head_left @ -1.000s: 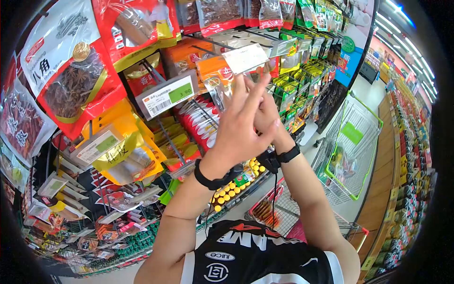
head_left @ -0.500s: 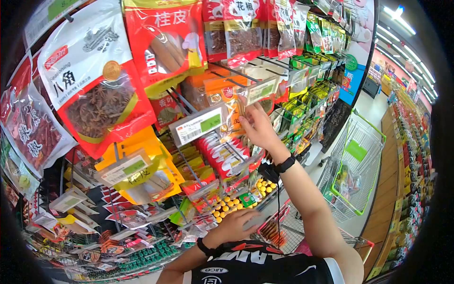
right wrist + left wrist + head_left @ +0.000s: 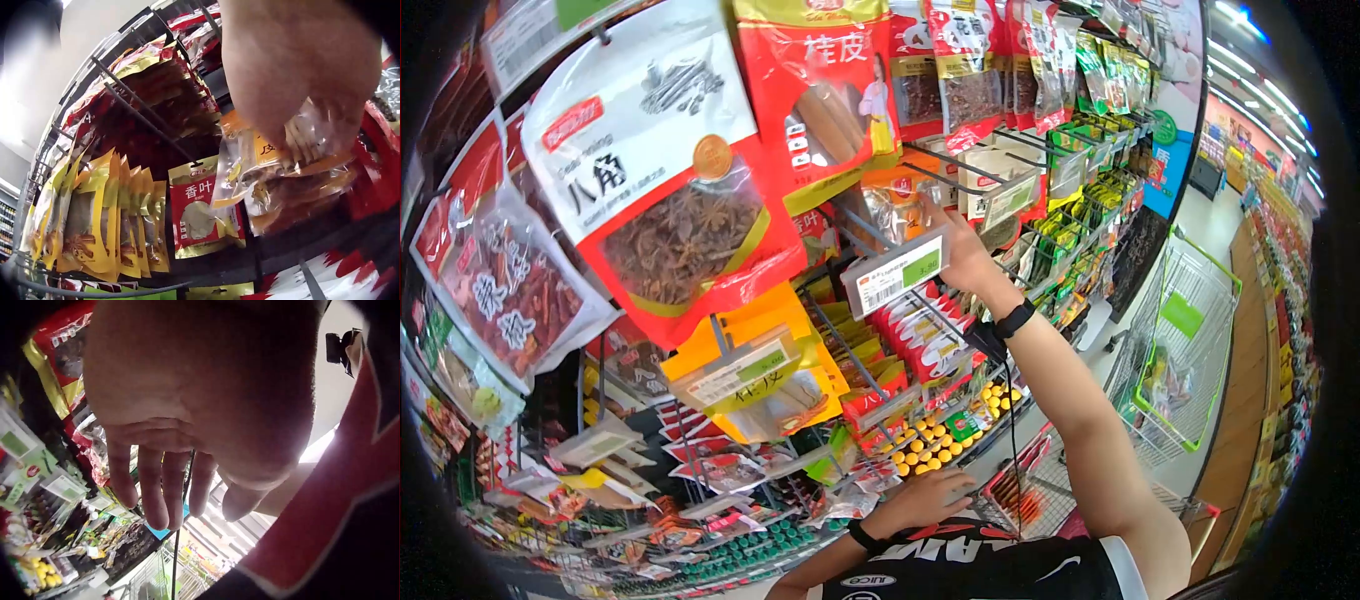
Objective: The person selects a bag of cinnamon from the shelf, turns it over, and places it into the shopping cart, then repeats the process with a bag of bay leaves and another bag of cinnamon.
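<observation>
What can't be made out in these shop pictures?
Part of the orange packet: right wrist view, covered by the right hand.
Goods in the green-edged cart: head view, blurred behind mesh.
Fine print on price tag: head view, too small.
Black shirt: head view, cut off by bottom edge.

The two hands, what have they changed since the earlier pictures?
First they were raised together. The left hand has lowered beside the shirt; the right hand has taken hold of an orange packet. The white-and-red bag still hangs.
</observation>
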Available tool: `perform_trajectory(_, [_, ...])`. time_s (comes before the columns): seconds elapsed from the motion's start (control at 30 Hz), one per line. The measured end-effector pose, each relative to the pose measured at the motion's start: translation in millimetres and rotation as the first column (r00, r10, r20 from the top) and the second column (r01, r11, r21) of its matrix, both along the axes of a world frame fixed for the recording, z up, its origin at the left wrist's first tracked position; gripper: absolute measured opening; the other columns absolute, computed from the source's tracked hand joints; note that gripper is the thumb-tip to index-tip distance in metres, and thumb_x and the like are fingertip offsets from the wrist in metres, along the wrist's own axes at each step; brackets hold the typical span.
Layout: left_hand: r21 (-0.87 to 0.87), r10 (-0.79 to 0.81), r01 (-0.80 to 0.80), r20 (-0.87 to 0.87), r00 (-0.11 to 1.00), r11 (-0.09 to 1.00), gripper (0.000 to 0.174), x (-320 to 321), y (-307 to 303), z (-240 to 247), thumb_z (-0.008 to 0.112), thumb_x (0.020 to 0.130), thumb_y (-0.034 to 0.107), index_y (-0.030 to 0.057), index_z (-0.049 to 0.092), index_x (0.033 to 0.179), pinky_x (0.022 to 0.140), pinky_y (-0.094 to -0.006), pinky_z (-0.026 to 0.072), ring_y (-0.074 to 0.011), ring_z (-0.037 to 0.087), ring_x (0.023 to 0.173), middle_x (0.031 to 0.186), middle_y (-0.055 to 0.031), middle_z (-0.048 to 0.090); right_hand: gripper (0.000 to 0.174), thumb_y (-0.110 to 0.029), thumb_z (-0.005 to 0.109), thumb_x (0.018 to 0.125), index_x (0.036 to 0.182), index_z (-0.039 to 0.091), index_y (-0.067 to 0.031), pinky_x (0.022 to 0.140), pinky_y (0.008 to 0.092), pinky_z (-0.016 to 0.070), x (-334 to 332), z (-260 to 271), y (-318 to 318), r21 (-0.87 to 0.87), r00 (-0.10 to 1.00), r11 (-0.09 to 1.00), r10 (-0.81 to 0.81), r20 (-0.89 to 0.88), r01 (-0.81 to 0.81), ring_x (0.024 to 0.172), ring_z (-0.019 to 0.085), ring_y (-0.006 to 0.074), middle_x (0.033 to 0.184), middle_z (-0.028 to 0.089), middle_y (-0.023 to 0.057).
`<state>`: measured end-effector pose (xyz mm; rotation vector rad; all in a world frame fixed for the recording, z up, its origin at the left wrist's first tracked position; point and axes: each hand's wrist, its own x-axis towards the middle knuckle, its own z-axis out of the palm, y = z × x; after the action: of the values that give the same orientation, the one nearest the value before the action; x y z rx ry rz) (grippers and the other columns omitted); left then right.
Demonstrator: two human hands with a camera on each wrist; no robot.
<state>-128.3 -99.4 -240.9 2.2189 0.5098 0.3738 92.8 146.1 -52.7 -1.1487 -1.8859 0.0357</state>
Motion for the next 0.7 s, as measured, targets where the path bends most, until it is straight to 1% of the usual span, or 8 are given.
perform_trajectory(0.13, [-0.084,-0.044,0.044,-0.002,0.999,0.995,0.036,0,3,-10,0.067,0.098,0.029,0.0091,0.065,0.127,0.091,-0.0416,0.0534,-0.0318,0.066,0.105,0.120,-0.0134,0.067,0.073,-0.020,0.064,0.095,0.160,0.031,-0.0180,0.090,0.0518,0.0525,8,1,-31,-0.074,0.996,0.995,-0.067,0.066,0.072,0.100,0.064,0.0497,0.126,0.058,0.0324])
perform_trajectory(0.2, [-0.105,-0.090,0.088,-0.017,0.996,0.991,0.035,2,4,-11,0.068,0.097,0.029,0.0092,0.066,0.126,0.091,-0.0425,0.0537,-0.0321,0.067,0.105,0.119,-0.0137,0.067,0.060,-0.018,0.069,0.092,0.148,0.050,-0.0072,0.096,0.0490,0.0522,14,0,-57,0.050,0.994,0.997,-0.062,0.088,0.058,0.109,0.063,0.0470,0.127,0.059,0.0280])
perform_trajectory(0.27, [-0.030,-0.134,0.133,-0.048,0.990,0.991,0.035,9,6,-14,0.068,0.095,0.029,0.0098,0.067,0.124,0.092,-0.0433,0.0537,-0.0324,0.067,0.107,0.119,-0.0139,0.068,0.049,-0.016,0.071,0.089,0.136,0.060,-0.0034,0.097,0.0465,0.0519,21,5,-96,-0.042,0.999,0.999,0.012,0.045,-0.010,0.110,0.063,0.0439,0.127,0.060,0.0253])
perform_trajectory(0.4, [0.011,-0.190,0.190,0.037,0.981,0.982,0.035,29,9,-39,0.071,0.090,0.027,0.0099,0.070,0.121,0.100,-0.0432,0.0526,-0.0345,0.066,0.113,0.120,-0.0143,0.069,0.030,-0.014,0.066,0.099,0.126,0.065,0.0001,0.092,0.0359,0.0536,54,-41,-188,-0.334,0.951,0.891,0.292,-0.102,-0.309,0.104,0.067,0.0245,0.120,0.066,0.0157])
perform_trajectory(0.53, [-0.105,-0.219,0.224,0.058,0.974,0.969,0.033,46,8,-24,0.074,0.087,0.018,0.0037,0.068,0.116,0.089,-0.0416,0.0547,-0.0337,0.069,0.102,0.111,-0.0158,0.070,0.030,-0.022,0.065,0.103,0.123,0.066,0.0007,0.090,0.0329,0.0538,82,-186,-320,-0.713,0.812,0.635,-0.224,-0.539,-0.298,0.101,0.066,0.0154,0.112,0.071,0.0093])
perform_trajectory(0.6, [-0.146,-0.245,0.256,0.088,0.965,0.956,0.032,55,13,-34,0.074,0.088,0.020,0.0040,0.068,0.116,0.090,-0.0411,0.0545,-0.0326,0.069,0.101,0.111,-0.0154,0.070,0.026,-0.019,0.066,0.102,0.119,0.068,0.0007,0.089,0.0307,0.0537,96,-263,-391,-0.786,0.772,0.602,-0.432,-0.466,-0.138,0.098,0.065,0.0113,0.106,0.072,0.0057])
perform_trajectory(0.67, [-0.162,-0.317,0.319,0.039,0.948,0.934,0.032,67,14,-46,0.074,0.089,0.021,0.0048,0.068,0.117,0.090,-0.0405,0.0543,-0.0330,0.068,0.102,0.113,-0.0154,0.070,0.032,-0.018,0.067,0.097,0.124,0.068,0.0005,0.088,0.0325,0.0550,123,-351,-495,-0.961,0.836,0.261,-0.545,-0.065,0.095,0.098,0.068,0.0144,0.105,0.074,0.0086])
perform_trajectory(0.7, [-0.191,-0.353,0.351,0.027,0.935,0.917,0.032,74,12,-54,0.074,0.089,0.022,0.0054,0.068,0.117,0.091,-0.0398,0.0540,-0.0338,0.068,0.103,0.113,-0.0155,0.070,0.035,-0.018,0.066,0.096,0.126,0.067,0.0000,0.087,0.0327,0.0555,120,-364,-539,-0.987,0.711,0.159,-0.691,-0.129,-0.025,0.098,0.069,0.0166,0.108,0.074,0.0084])
